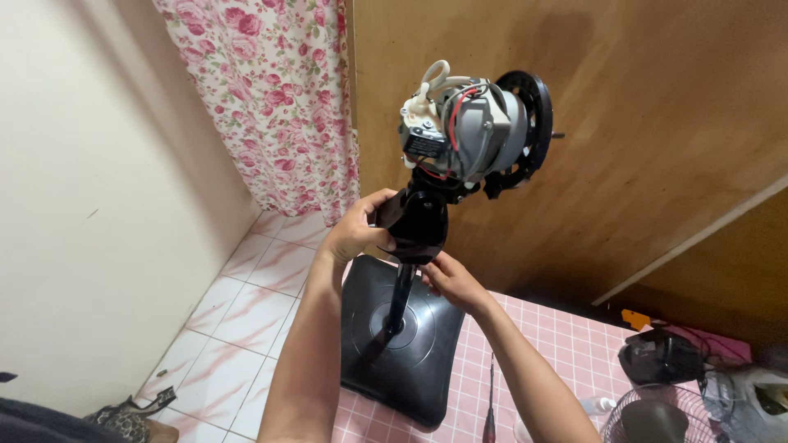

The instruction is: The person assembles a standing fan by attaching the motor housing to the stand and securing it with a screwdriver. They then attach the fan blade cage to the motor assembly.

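**Both hands on the fan neck**

Left hand [355,232] fingers wrap the glossy black neck housing [417,223] from the left; right hand [449,277] fingertips pinch its underside, just above the pole [400,294]. Both hands touch it. Long axis runs vertical, pole down to square black base [410,361] on pink mat [558,353]. Bare grey motor [480,131], red and white wires, sits on top.

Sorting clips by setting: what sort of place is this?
Probably a room in a home: flowered curtain, tiled floor, wooden wardrobe. Both hands, left and right, hold a stripped fan.
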